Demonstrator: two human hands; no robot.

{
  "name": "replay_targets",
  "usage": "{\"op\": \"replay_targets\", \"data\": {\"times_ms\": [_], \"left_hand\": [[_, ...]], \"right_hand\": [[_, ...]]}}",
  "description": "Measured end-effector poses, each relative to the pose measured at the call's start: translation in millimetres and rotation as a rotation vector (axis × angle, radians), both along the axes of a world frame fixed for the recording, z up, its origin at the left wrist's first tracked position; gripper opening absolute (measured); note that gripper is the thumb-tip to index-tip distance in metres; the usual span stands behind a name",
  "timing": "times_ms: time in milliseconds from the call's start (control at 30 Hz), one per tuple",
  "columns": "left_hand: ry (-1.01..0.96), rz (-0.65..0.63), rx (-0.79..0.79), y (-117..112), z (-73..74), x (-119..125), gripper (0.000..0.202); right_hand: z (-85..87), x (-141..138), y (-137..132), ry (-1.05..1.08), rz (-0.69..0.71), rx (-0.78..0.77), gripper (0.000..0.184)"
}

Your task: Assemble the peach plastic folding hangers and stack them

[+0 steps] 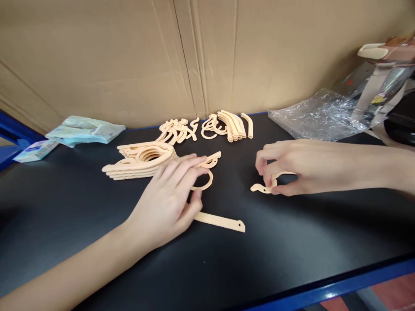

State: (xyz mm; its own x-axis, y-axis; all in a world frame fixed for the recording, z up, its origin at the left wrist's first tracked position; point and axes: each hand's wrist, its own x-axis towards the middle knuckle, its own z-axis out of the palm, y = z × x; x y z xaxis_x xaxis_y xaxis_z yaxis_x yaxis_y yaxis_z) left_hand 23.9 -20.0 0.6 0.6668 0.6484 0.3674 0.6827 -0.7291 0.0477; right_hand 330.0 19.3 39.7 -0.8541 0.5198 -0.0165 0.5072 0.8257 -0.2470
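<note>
My left hand [171, 198] rests on the black tabletop [292, 242], its fingers and thumb closed round a beige plastic hanger piece [220, 222] with a ring and a straight arm. My right hand [292, 170] pinches a small beige hook piece [264, 186] against the table. Just beyond my left hand lies a stack of beige hanger bodies [139, 162]. Further back are several loose hooks [178, 129] and a bundle of curved arms [233, 124].
A cardboard wall [201, 56] closes off the back. Crumpled clear plastic bags [317, 114] lie at the right rear. Light blue packets [84, 129] sit at the left rear. The table's blue front edge [340, 289] runs along the bottom right.
</note>
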Motion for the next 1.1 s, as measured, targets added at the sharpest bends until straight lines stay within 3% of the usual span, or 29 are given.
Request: {"op": "replay_targets", "data": {"times_ms": [167,267,367,500,733,833,933,1100], "left_hand": [[0.048,-0.197,-0.074,-17.1,-3.6,19.4,0.049],[0.109,-0.234,-0.049,-17.6,-6.1,29.5,0.027],[0.073,-0.223,-0.054,-11.3,-5.1,34.6,0.024],[-0.079,-0.184,-0.165,-5.2,-4.6,32.3,0.021],[-0.183,-0.163,-0.321,-7.6,-10.5,25.6,0.014],[-0.191,-0.161,-0.314,-7.7,-10.0,27.1,0.011],[-0.133,-0.178,-0.254,-6.8,-7.8,29.0,0.015],[-0.069,-0.183,-0.179,-5.4,-5.5,30.4,0.024]], "right_hand": [[-8.7,-12.6,-6.4,0.028,0.001,0.004,0.006],[-17.0,-17.7,-7.9,0.104,-0.016,-0.007,0.006],[-24.9,-18.7,-7.2,0.197,-0.014,0.001,0.006],[-32.1,-18.4,-6.9,0.268,-0.007,0.046,0.02],[-44.1,-26.2,-10.8,0.474,-0.037,0.014,0.006],[-46.7,-26.7,-11.8,0.449,-0.044,0.048,0.005],[-46.8,-25.4,-13.1,0.361,-0.066,0.14,0.017],[-43.5,-27.0,-18.1,0.284,0.009,0.261,0.026]]}}
